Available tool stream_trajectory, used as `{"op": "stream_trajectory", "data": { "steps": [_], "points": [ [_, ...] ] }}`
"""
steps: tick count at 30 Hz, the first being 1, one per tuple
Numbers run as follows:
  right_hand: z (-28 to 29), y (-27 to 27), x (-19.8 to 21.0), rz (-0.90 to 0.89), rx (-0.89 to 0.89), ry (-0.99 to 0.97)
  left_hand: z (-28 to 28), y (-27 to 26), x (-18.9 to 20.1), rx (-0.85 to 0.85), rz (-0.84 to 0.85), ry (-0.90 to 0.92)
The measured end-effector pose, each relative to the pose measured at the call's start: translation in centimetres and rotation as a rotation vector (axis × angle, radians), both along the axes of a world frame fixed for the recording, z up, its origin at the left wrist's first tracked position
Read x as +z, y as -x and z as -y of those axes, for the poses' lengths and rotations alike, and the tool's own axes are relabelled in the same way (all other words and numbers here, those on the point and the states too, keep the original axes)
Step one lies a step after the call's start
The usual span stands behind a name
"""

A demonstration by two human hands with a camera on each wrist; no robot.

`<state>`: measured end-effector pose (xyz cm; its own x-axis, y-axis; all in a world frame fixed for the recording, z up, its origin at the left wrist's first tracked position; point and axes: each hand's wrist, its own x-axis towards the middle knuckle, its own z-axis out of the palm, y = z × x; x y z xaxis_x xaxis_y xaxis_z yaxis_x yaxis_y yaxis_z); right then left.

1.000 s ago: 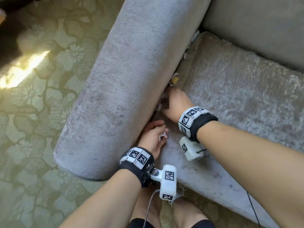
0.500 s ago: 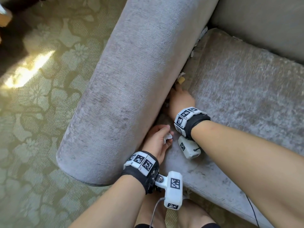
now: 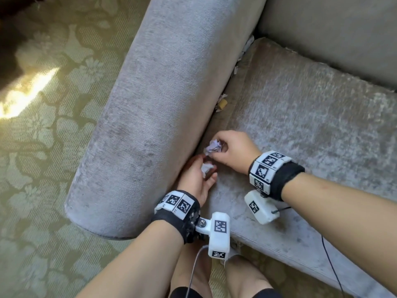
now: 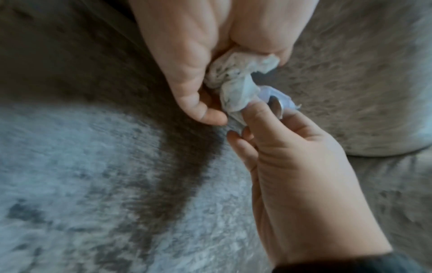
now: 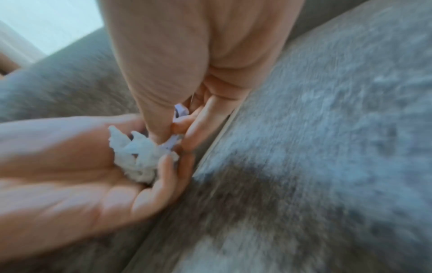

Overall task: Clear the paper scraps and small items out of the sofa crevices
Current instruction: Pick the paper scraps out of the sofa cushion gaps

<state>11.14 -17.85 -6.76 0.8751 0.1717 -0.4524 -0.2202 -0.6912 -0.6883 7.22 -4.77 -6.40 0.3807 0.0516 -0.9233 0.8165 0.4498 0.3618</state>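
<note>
My left hand [image 3: 202,165] lies palm up at the near end of the crevice between sofa arm [image 3: 163,117] and seat cushion [image 3: 300,130]. Its curled fingers hold a crumpled white paper wad [image 3: 206,169] [image 4: 233,73] [image 5: 138,158]. Just above it my right hand [image 3: 217,145] pinches a crumpled lavender paper scrap [image 3: 211,147] [image 5: 178,110], and a small shiny round piece [image 4: 277,106] shows among its fingertips. The two hands almost touch. More scraps [image 3: 222,103] sit farther up the crevice, with others [image 3: 235,70] near the back corner.
The sofa back cushion [image 3: 333,35] rises at the upper right. A green patterned carpet [image 3: 47,147] lies left of the arm, with a sunlit patch. My knees are below the seat's front edge [image 3: 279,252]. A cable hangs from each wrist unit.
My right hand has come out of the crevice and back toward my left hand, now holding a lavender scrap. The left hand has stayed put with its white wad.
</note>
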Motion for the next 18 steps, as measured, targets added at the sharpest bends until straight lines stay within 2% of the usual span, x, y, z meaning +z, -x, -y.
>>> {"op": "stream_trajectory", "data": {
  "steps": [4,6,11,14,18],
  "points": [
    [0.7,1.6,2.0,-0.036,0.077,-0.048,0.9,-0.9,1.6,-0.060,0.084,0.111],
    [1.1,2.2,2.5,-0.038,0.089,-0.056,1.3,-1.0,2.2,-0.119,0.135,0.110],
    [2.3,3.2,2.9,-0.107,-0.168,-0.239,1.8,-1.0,2.7,-0.141,0.150,0.059],
    [2.7,3.5,3.0,0.004,-0.286,-0.137,2.2,-0.8,2.7,-0.147,0.162,-0.007],
    [2.5,3.8,3.4,0.038,-0.180,-0.061,2.6,-0.9,2.8,-0.221,0.209,-0.059]
  ]
}}
